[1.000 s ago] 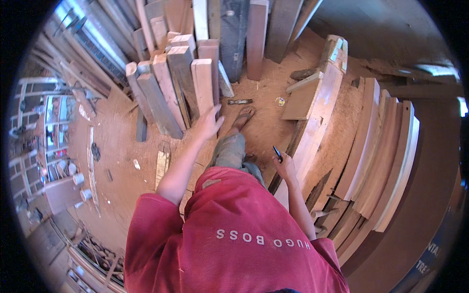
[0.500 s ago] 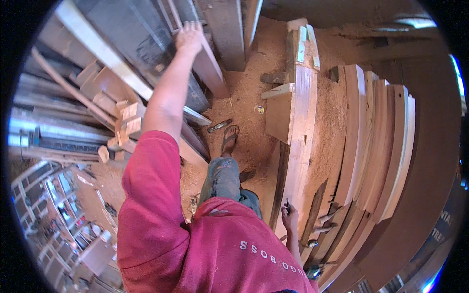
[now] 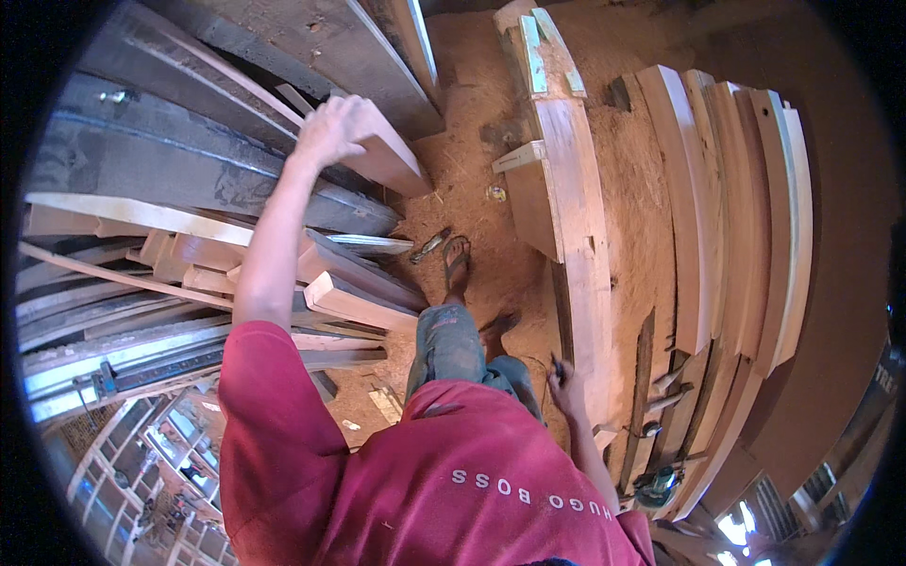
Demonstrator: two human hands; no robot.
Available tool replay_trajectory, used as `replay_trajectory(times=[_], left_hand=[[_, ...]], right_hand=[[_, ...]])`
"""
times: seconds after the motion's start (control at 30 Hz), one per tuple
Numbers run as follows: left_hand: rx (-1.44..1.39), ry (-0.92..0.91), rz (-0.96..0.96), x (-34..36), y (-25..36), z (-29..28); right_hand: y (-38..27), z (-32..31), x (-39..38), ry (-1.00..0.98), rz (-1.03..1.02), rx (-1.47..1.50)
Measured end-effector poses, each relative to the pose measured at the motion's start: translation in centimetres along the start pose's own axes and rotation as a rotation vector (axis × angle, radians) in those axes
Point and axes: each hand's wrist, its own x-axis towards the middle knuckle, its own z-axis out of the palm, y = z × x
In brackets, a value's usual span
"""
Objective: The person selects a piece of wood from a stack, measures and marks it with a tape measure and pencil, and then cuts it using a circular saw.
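My left hand (image 3: 327, 134) reaches up to the upper left, fingers wrapped over the top end of a short reddish plank (image 3: 387, 151) that leans among larger dark boards (image 3: 175, 156). My right hand (image 3: 568, 394) is low at the right, closed on a small slim black object (image 3: 559, 368), perhaps a pen or pencil. Beside it runs a long pale timber beam (image 3: 576, 198) with a square board (image 3: 528, 212) against its side. My sandalled foot (image 3: 456, 264) stands on the sawdust-covered floor.
Stacked curved planks (image 3: 717, 217) lie at the right, with a dark green power tool (image 3: 659, 486) near their lower end. More leaning lumber (image 3: 189, 259) fills the left. A dark metal piece (image 3: 429, 247) lies beside my foot. Framework (image 3: 179, 443) shows at the lower left.
My left hand first went up from the shorter upright pieces to the reddish plank, then shifted down-left with that plank tilted further over. My right hand has moved slightly upward in view.
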Motion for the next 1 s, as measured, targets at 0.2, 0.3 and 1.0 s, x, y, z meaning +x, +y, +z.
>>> replay_trajectory(times=[0.2, 0.3, 1.0], left_hand=[[-0.126, -0.132, 0.117, -5.3, 12.8, 0.4], [-0.173, -0.114, 0.107, -9.0, 15.7, 1.7], [-0.802, 0.453, -0.698, -26.3, 20.3, 11.9]], right_hand=[[-7.4, -3.0, 3.1, 0.178, 0.01, 0.123], [-4.8, -1.9, 2.0, 0.164, 0.156, 0.253], [-31.7, 8.3, 17.3, 0.196, -1.079, -0.978]])
